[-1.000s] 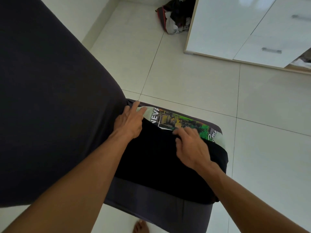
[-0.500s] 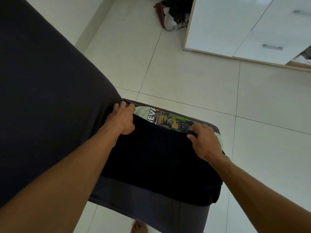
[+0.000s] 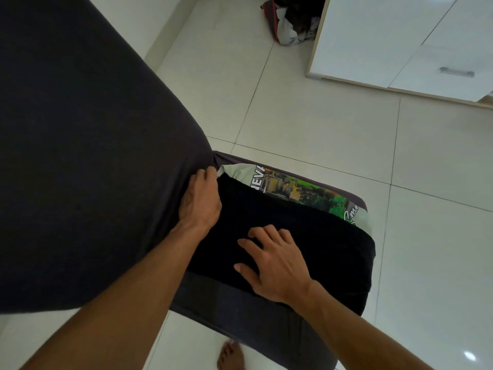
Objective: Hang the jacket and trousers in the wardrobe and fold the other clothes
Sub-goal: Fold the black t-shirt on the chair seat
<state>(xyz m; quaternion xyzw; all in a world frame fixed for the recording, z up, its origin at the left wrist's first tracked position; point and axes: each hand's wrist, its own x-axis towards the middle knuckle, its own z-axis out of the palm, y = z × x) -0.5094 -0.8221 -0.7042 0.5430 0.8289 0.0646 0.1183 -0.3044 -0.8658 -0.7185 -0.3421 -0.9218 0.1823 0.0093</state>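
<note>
A folded black garment [image 3: 306, 236] lies on the corner of a dark grey bed [image 3: 80, 156]. Under it, a pale folded T-shirt with a green city print [image 3: 301, 190] sticks out along the far edge. My left hand [image 3: 201, 198] rests at the black garment's left edge, fingers bent down against the cloth beside the mattress. My right hand [image 3: 274, 260] lies flat on top of the black garment, fingers spread and pressing on it.
A white wardrobe with drawers and metal handles [image 3: 400, 44] stands at the upper right. A heap of clothes [image 3: 290, 22] lies on the floor to its left. Pale tiled floor [image 3: 293, 108] surrounds the bed corner. My bare foot [image 3: 230, 357] shows at the bottom.
My right hand left the black garment's far right edge and came down flat on its middle. My left hand slid back along the left edge.
</note>
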